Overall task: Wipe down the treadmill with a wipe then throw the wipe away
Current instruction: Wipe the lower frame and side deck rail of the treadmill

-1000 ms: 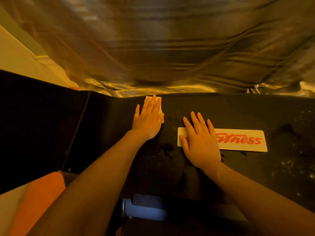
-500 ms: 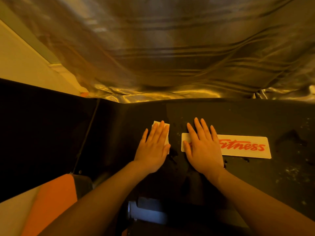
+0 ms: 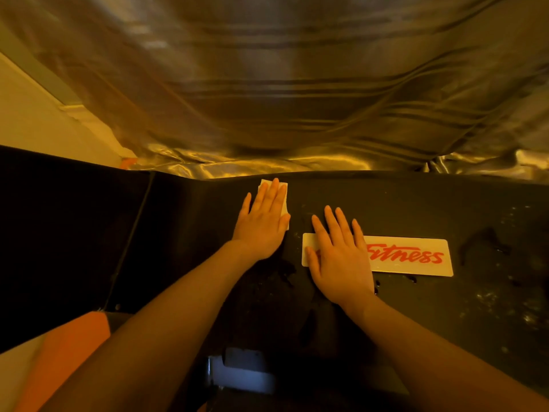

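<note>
The treadmill's black front cover (image 3: 416,307) spreads across the lower frame, speckled with pale dust and dark wet smears on its right part. My left hand (image 3: 263,221) lies flat with straight fingers and presses a white wipe (image 3: 284,194) onto the cover close to its far edge; only the wipe's top and right edges show. Flat beside it, my right hand (image 3: 338,257) rests on the left end of a white label with red "Fitness" lettering (image 3: 410,257).
A shiny grey-gold curtain (image 3: 282,84) hangs right behind the cover's far edge. A dark panel with a thin cable (image 3: 130,242) stands at the left. An orange surface (image 3: 59,361) fills the lower left corner, and a pale metal part (image 3: 240,373) sits below my arms.
My left hand slid the wipe toward me half a second ago and has now pushed it back to the far edge. My right hand stayed on the label.
</note>
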Demonstrator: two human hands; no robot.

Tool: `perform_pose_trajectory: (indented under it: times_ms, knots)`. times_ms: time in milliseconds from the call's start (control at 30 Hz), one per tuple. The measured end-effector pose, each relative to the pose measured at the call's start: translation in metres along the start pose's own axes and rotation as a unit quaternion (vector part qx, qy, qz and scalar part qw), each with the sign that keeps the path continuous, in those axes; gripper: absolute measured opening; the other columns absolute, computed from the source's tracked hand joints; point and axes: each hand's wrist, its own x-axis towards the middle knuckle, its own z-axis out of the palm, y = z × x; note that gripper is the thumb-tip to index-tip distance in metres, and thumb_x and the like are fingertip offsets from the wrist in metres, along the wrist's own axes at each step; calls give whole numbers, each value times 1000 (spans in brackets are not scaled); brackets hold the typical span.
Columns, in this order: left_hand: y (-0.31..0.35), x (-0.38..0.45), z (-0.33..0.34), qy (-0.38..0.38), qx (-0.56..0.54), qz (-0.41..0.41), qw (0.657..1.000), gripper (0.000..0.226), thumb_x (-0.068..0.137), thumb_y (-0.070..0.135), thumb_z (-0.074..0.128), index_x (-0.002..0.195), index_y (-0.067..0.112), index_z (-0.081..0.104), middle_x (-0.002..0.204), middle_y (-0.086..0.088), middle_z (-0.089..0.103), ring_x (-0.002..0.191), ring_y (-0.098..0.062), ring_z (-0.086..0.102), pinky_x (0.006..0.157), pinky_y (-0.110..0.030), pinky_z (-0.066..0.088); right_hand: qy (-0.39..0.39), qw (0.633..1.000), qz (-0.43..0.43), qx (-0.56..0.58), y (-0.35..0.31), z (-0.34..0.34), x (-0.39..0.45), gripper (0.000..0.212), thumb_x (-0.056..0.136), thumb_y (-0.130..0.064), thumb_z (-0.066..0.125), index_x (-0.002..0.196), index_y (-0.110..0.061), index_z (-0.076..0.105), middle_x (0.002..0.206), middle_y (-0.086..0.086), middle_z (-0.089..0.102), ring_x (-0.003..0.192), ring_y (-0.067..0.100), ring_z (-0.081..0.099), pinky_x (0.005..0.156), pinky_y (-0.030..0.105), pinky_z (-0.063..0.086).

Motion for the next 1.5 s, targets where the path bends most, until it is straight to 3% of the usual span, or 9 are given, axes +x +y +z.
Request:
perform_pose_trajectory:
  times_ms: [300,433,700,1067,1500]
  knots:
    - [17,-65,28,1,36,-6,999,65,99,45,4,150,22,-29,158,0,-35,147,-20,-29,124,-45,-6,2,1000,0,-2,0,1,0,63,99,-50,25,152,-18,37,161,13,28,151,30,19,121,51,19]
    - [15,-36,17,15,32,-6,999,64,106,42,15,152,22,-25,159,0,-32,148,-19,-26,122,-45,-8,2,1000,-2,-8,0,2,0,62,99,-49,25,152,-18,36,161,13,27,151,30,17,121,51,18]
    - [15,30,-11,4,-6,-8,1000,61,107,41,15,156,20,-16,164,-2,-22,151,-22,-19,121,-47,-7,-5,1000,-3,-10,0,0,0,64,100,-49,21,153,-17,34,163,13,23,152,30,14,122,52,17]
    - [22,-57,27,4,45,19,999,64,99,47,4,150,26,-29,157,3,-36,145,-17,-32,122,-47,-9,-7,1000,-7,-21,0,1,0,65,96,-44,21,153,-15,35,162,15,23,151,32,15,121,53,17]
    - [29,19,-3,20,-13,-11,1000,61,107,41,15,155,22,-18,163,-2,-25,150,-23,-21,121,-50,-8,-7,1000,-2,-23,-1,0,0,64,97,-45,21,153,-16,34,162,14,24,151,31,16,121,51,14]
